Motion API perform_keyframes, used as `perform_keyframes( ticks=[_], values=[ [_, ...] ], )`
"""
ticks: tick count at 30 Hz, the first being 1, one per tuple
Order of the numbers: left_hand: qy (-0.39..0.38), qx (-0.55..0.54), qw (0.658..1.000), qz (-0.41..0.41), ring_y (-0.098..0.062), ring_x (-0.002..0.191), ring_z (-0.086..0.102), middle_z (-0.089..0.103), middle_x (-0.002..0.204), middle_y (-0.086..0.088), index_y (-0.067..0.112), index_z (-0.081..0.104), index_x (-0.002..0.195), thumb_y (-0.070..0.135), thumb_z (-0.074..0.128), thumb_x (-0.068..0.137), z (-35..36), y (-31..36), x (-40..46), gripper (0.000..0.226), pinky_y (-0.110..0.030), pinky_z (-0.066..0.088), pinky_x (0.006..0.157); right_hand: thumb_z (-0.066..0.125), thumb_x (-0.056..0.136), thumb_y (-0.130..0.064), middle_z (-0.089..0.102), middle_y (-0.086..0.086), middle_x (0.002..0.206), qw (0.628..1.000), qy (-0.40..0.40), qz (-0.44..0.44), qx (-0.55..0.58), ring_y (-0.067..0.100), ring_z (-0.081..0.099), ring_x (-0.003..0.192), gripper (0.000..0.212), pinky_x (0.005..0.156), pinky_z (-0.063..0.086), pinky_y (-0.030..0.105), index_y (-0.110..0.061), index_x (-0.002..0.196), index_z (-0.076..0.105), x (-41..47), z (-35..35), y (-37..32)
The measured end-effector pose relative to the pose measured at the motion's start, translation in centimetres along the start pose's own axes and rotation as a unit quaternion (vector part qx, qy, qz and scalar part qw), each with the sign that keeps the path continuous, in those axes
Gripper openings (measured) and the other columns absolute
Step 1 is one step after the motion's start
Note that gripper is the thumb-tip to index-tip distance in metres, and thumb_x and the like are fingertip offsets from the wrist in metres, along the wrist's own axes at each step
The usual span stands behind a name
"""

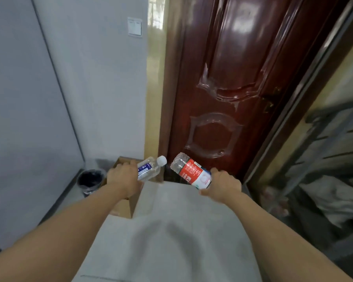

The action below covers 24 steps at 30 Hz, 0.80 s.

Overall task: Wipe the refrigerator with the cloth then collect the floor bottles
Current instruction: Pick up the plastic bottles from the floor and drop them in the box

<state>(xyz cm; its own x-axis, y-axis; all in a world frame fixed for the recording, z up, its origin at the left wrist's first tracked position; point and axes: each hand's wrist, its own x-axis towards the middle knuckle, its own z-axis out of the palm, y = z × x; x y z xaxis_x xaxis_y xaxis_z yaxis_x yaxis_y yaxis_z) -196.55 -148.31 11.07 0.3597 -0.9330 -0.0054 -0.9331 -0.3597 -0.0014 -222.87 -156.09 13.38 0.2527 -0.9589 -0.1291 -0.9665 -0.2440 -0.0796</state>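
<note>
My left hand (121, 177) grips a clear plastic bottle with a blue label and a white cap (150, 167); the cap points up and to the right. My right hand (222, 185) grips a clear bottle with a red and white label (192, 173), its bottom end tilted up toward the left. Both bottles hang in the air above the floor, close together, over a brown cardboard box (123, 204) that my left arm partly hides. A grey-white refrigerator (29, 98) fills the left side. No cloth is in view.
A dark red glossy door (232, 78) stands straight ahead. A small black bin (90, 181) sits on the floor between the refrigerator and the box. A light switch (134, 27) is on the white wall. Clutter and a dark rack (324, 159) line the right side.
</note>
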Motion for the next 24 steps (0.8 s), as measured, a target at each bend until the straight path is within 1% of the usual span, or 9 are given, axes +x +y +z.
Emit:
perform_keyframes(
  ticks=[3, 6, 9, 12, 14, 16, 19, 21, 24],
  values=[
    [0.013, 0.003, 1.0, -0.019, -0.026, 0.105, 0.059, 0.059, 0.118, -0.008, 0.016, 0.04, 0.121, 0.048, 0.062, 0.079, -0.5, -0.2, 4.8, 0.057, -0.034, 0.047, 0.077, 0.072, 0.068, -0.058, 0.055, 0.005, 0.117, 1.0, 0.003, -0.019, 0.006, 0.026, 0.059, 0.107, 0.07, 0.084, 0.046, 0.035, -0.021, 0.119, 0.043, 5.1, -1.4, -0.8],
    [0.006, 0.012, 0.999, -0.037, -0.025, 0.104, 0.059, 0.06, 0.116, -0.006, 0.016, 0.041, 0.118, 0.047, 0.06, 0.081, -0.3, -0.4, 8.6, 0.052, -0.034, 0.047, 0.075, 0.072, 0.068, -0.057, 0.056, 0.004, 0.117, 0.999, -0.003, -0.041, 0.013, 0.026, 0.059, 0.107, 0.067, 0.083, 0.045, 0.034, -0.021, 0.118, 0.044, 10.4, -2.3, -1.8],
    [-0.004, 0.002, 0.997, -0.075, -0.025, 0.102, 0.059, 0.06, 0.114, -0.005, 0.017, 0.04, 0.117, 0.044, 0.061, 0.081, 0.3, -1.0, 12.4, 0.05, -0.032, 0.045, 0.071, 0.072, 0.068, -0.056, 0.058, 0.004, 0.116, 0.997, -0.011, -0.072, 0.013, 0.026, 0.06, 0.106, 0.063, 0.079, 0.044, 0.033, -0.021, 0.114, 0.045, 15.9, -2.6, -2.9],
    [-0.01, -0.022, 0.993, -0.12, -0.024, 0.101, 0.058, 0.061, 0.115, -0.004, 0.019, 0.038, 0.122, 0.046, 0.062, 0.081, 1.5, -1.6, 16.4, 0.055, -0.033, 0.046, 0.071, 0.071, 0.068, -0.056, 0.058, 0.005, 0.118, 0.993, -0.021, -0.112, 0.007, 0.027, 0.059, 0.108, 0.065, 0.081, 0.045, 0.033, -0.02, 0.115, 0.045, 22.1, -2.7, -4.1],
    [-0.014, -0.03, 0.987, -0.155, -0.024, 0.101, 0.059, 0.061, 0.116, -0.004, 0.02, 0.039, 0.122, 0.047, 0.062, 0.081, 2.1, -1.8, 19.1, 0.055, -0.034, 0.048, 0.072, 0.071, 0.068, -0.057, 0.057, 0.006, 0.12, 0.989, -0.028, -0.143, 0.002, 0.028, 0.059, 0.109, 0.066, 0.082, 0.044, 0.033, -0.02, 0.116, 0.045, 26.6, -2.7, -5.0],
    [-0.017, -0.044, 0.979, -0.196, -0.025, 0.104, 0.059, 0.06, 0.118, -0.004, 0.02, 0.04, 0.123, 0.047, 0.062, 0.08, 2.8, -1.9, 21.5, 0.055, -0.036, 0.049, 0.077, 0.072, 0.068, -0.057, 0.058, 0.006, 0.12, 0.984, -0.039, -0.176, 0.002, 0.028, 0.059, 0.11, 0.066, 0.083, 0.045, 0.033, -0.02, 0.115, 0.046, 31.1, -2.5, -6.1],
    [-0.031, -0.068, 0.964, -0.255, -0.025, 0.108, 0.058, 0.059, 0.122, -0.005, 0.021, 0.037, 0.129, 0.045, 0.063, 0.08, 3.5, -1.7, 24.4, 0.061, -0.037, 0.05, 0.084, 0.072, 0.068, -0.056, 0.059, 0.005, 0.119, 0.972, -0.062, -0.226, -0.014, 0.027, 0.06, 0.109, 0.064, 0.081, 0.044, 0.031, -0.021, 0.114, 0.047, 36.9, -2.1, -8.0],
    [-0.033, -0.065, 0.956, -0.285, -0.026, 0.108, 0.057, 0.059, 0.122, -0.006, 0.02, 0.038, 0.128, 0.046, 0.062, 0.081, 4.1, -1.6, 25.7, 0.059, -0.038, 0.049, 0.084, 0.073, 0.068, -0.056, 0.059, 0.004, 0.118, 0.963, -0.074, -0.26, -0.022, 0.026, 0.06, 0.107, 0.064, 0.077, 0.042, 0.029, -0.021, 0.116, 0.047, 40.1, -1.7, -9.7],
    [-0.043, -0.06, 0.944, -0.321, -0.025, 0.106, 0.058, 0.059, 0.121, -0.005, 0.019, 0.037, 0.126, 0.046, 0.06, 0.082, 5.2, -1.9, 26.8, 0.056, -0.036, 0.048, 0.081, 0.073, 0.069, -0.054, 0.058, 0.005, 0.118, 0.948, -0.101, -0.301, -0.033, 0.025, 0.06, 0.106, 0.065, 0.077, 0.042, 0.029, -0.022, 0.118, 0.046, 43.9, -0.6, -12.8]
  ],
)
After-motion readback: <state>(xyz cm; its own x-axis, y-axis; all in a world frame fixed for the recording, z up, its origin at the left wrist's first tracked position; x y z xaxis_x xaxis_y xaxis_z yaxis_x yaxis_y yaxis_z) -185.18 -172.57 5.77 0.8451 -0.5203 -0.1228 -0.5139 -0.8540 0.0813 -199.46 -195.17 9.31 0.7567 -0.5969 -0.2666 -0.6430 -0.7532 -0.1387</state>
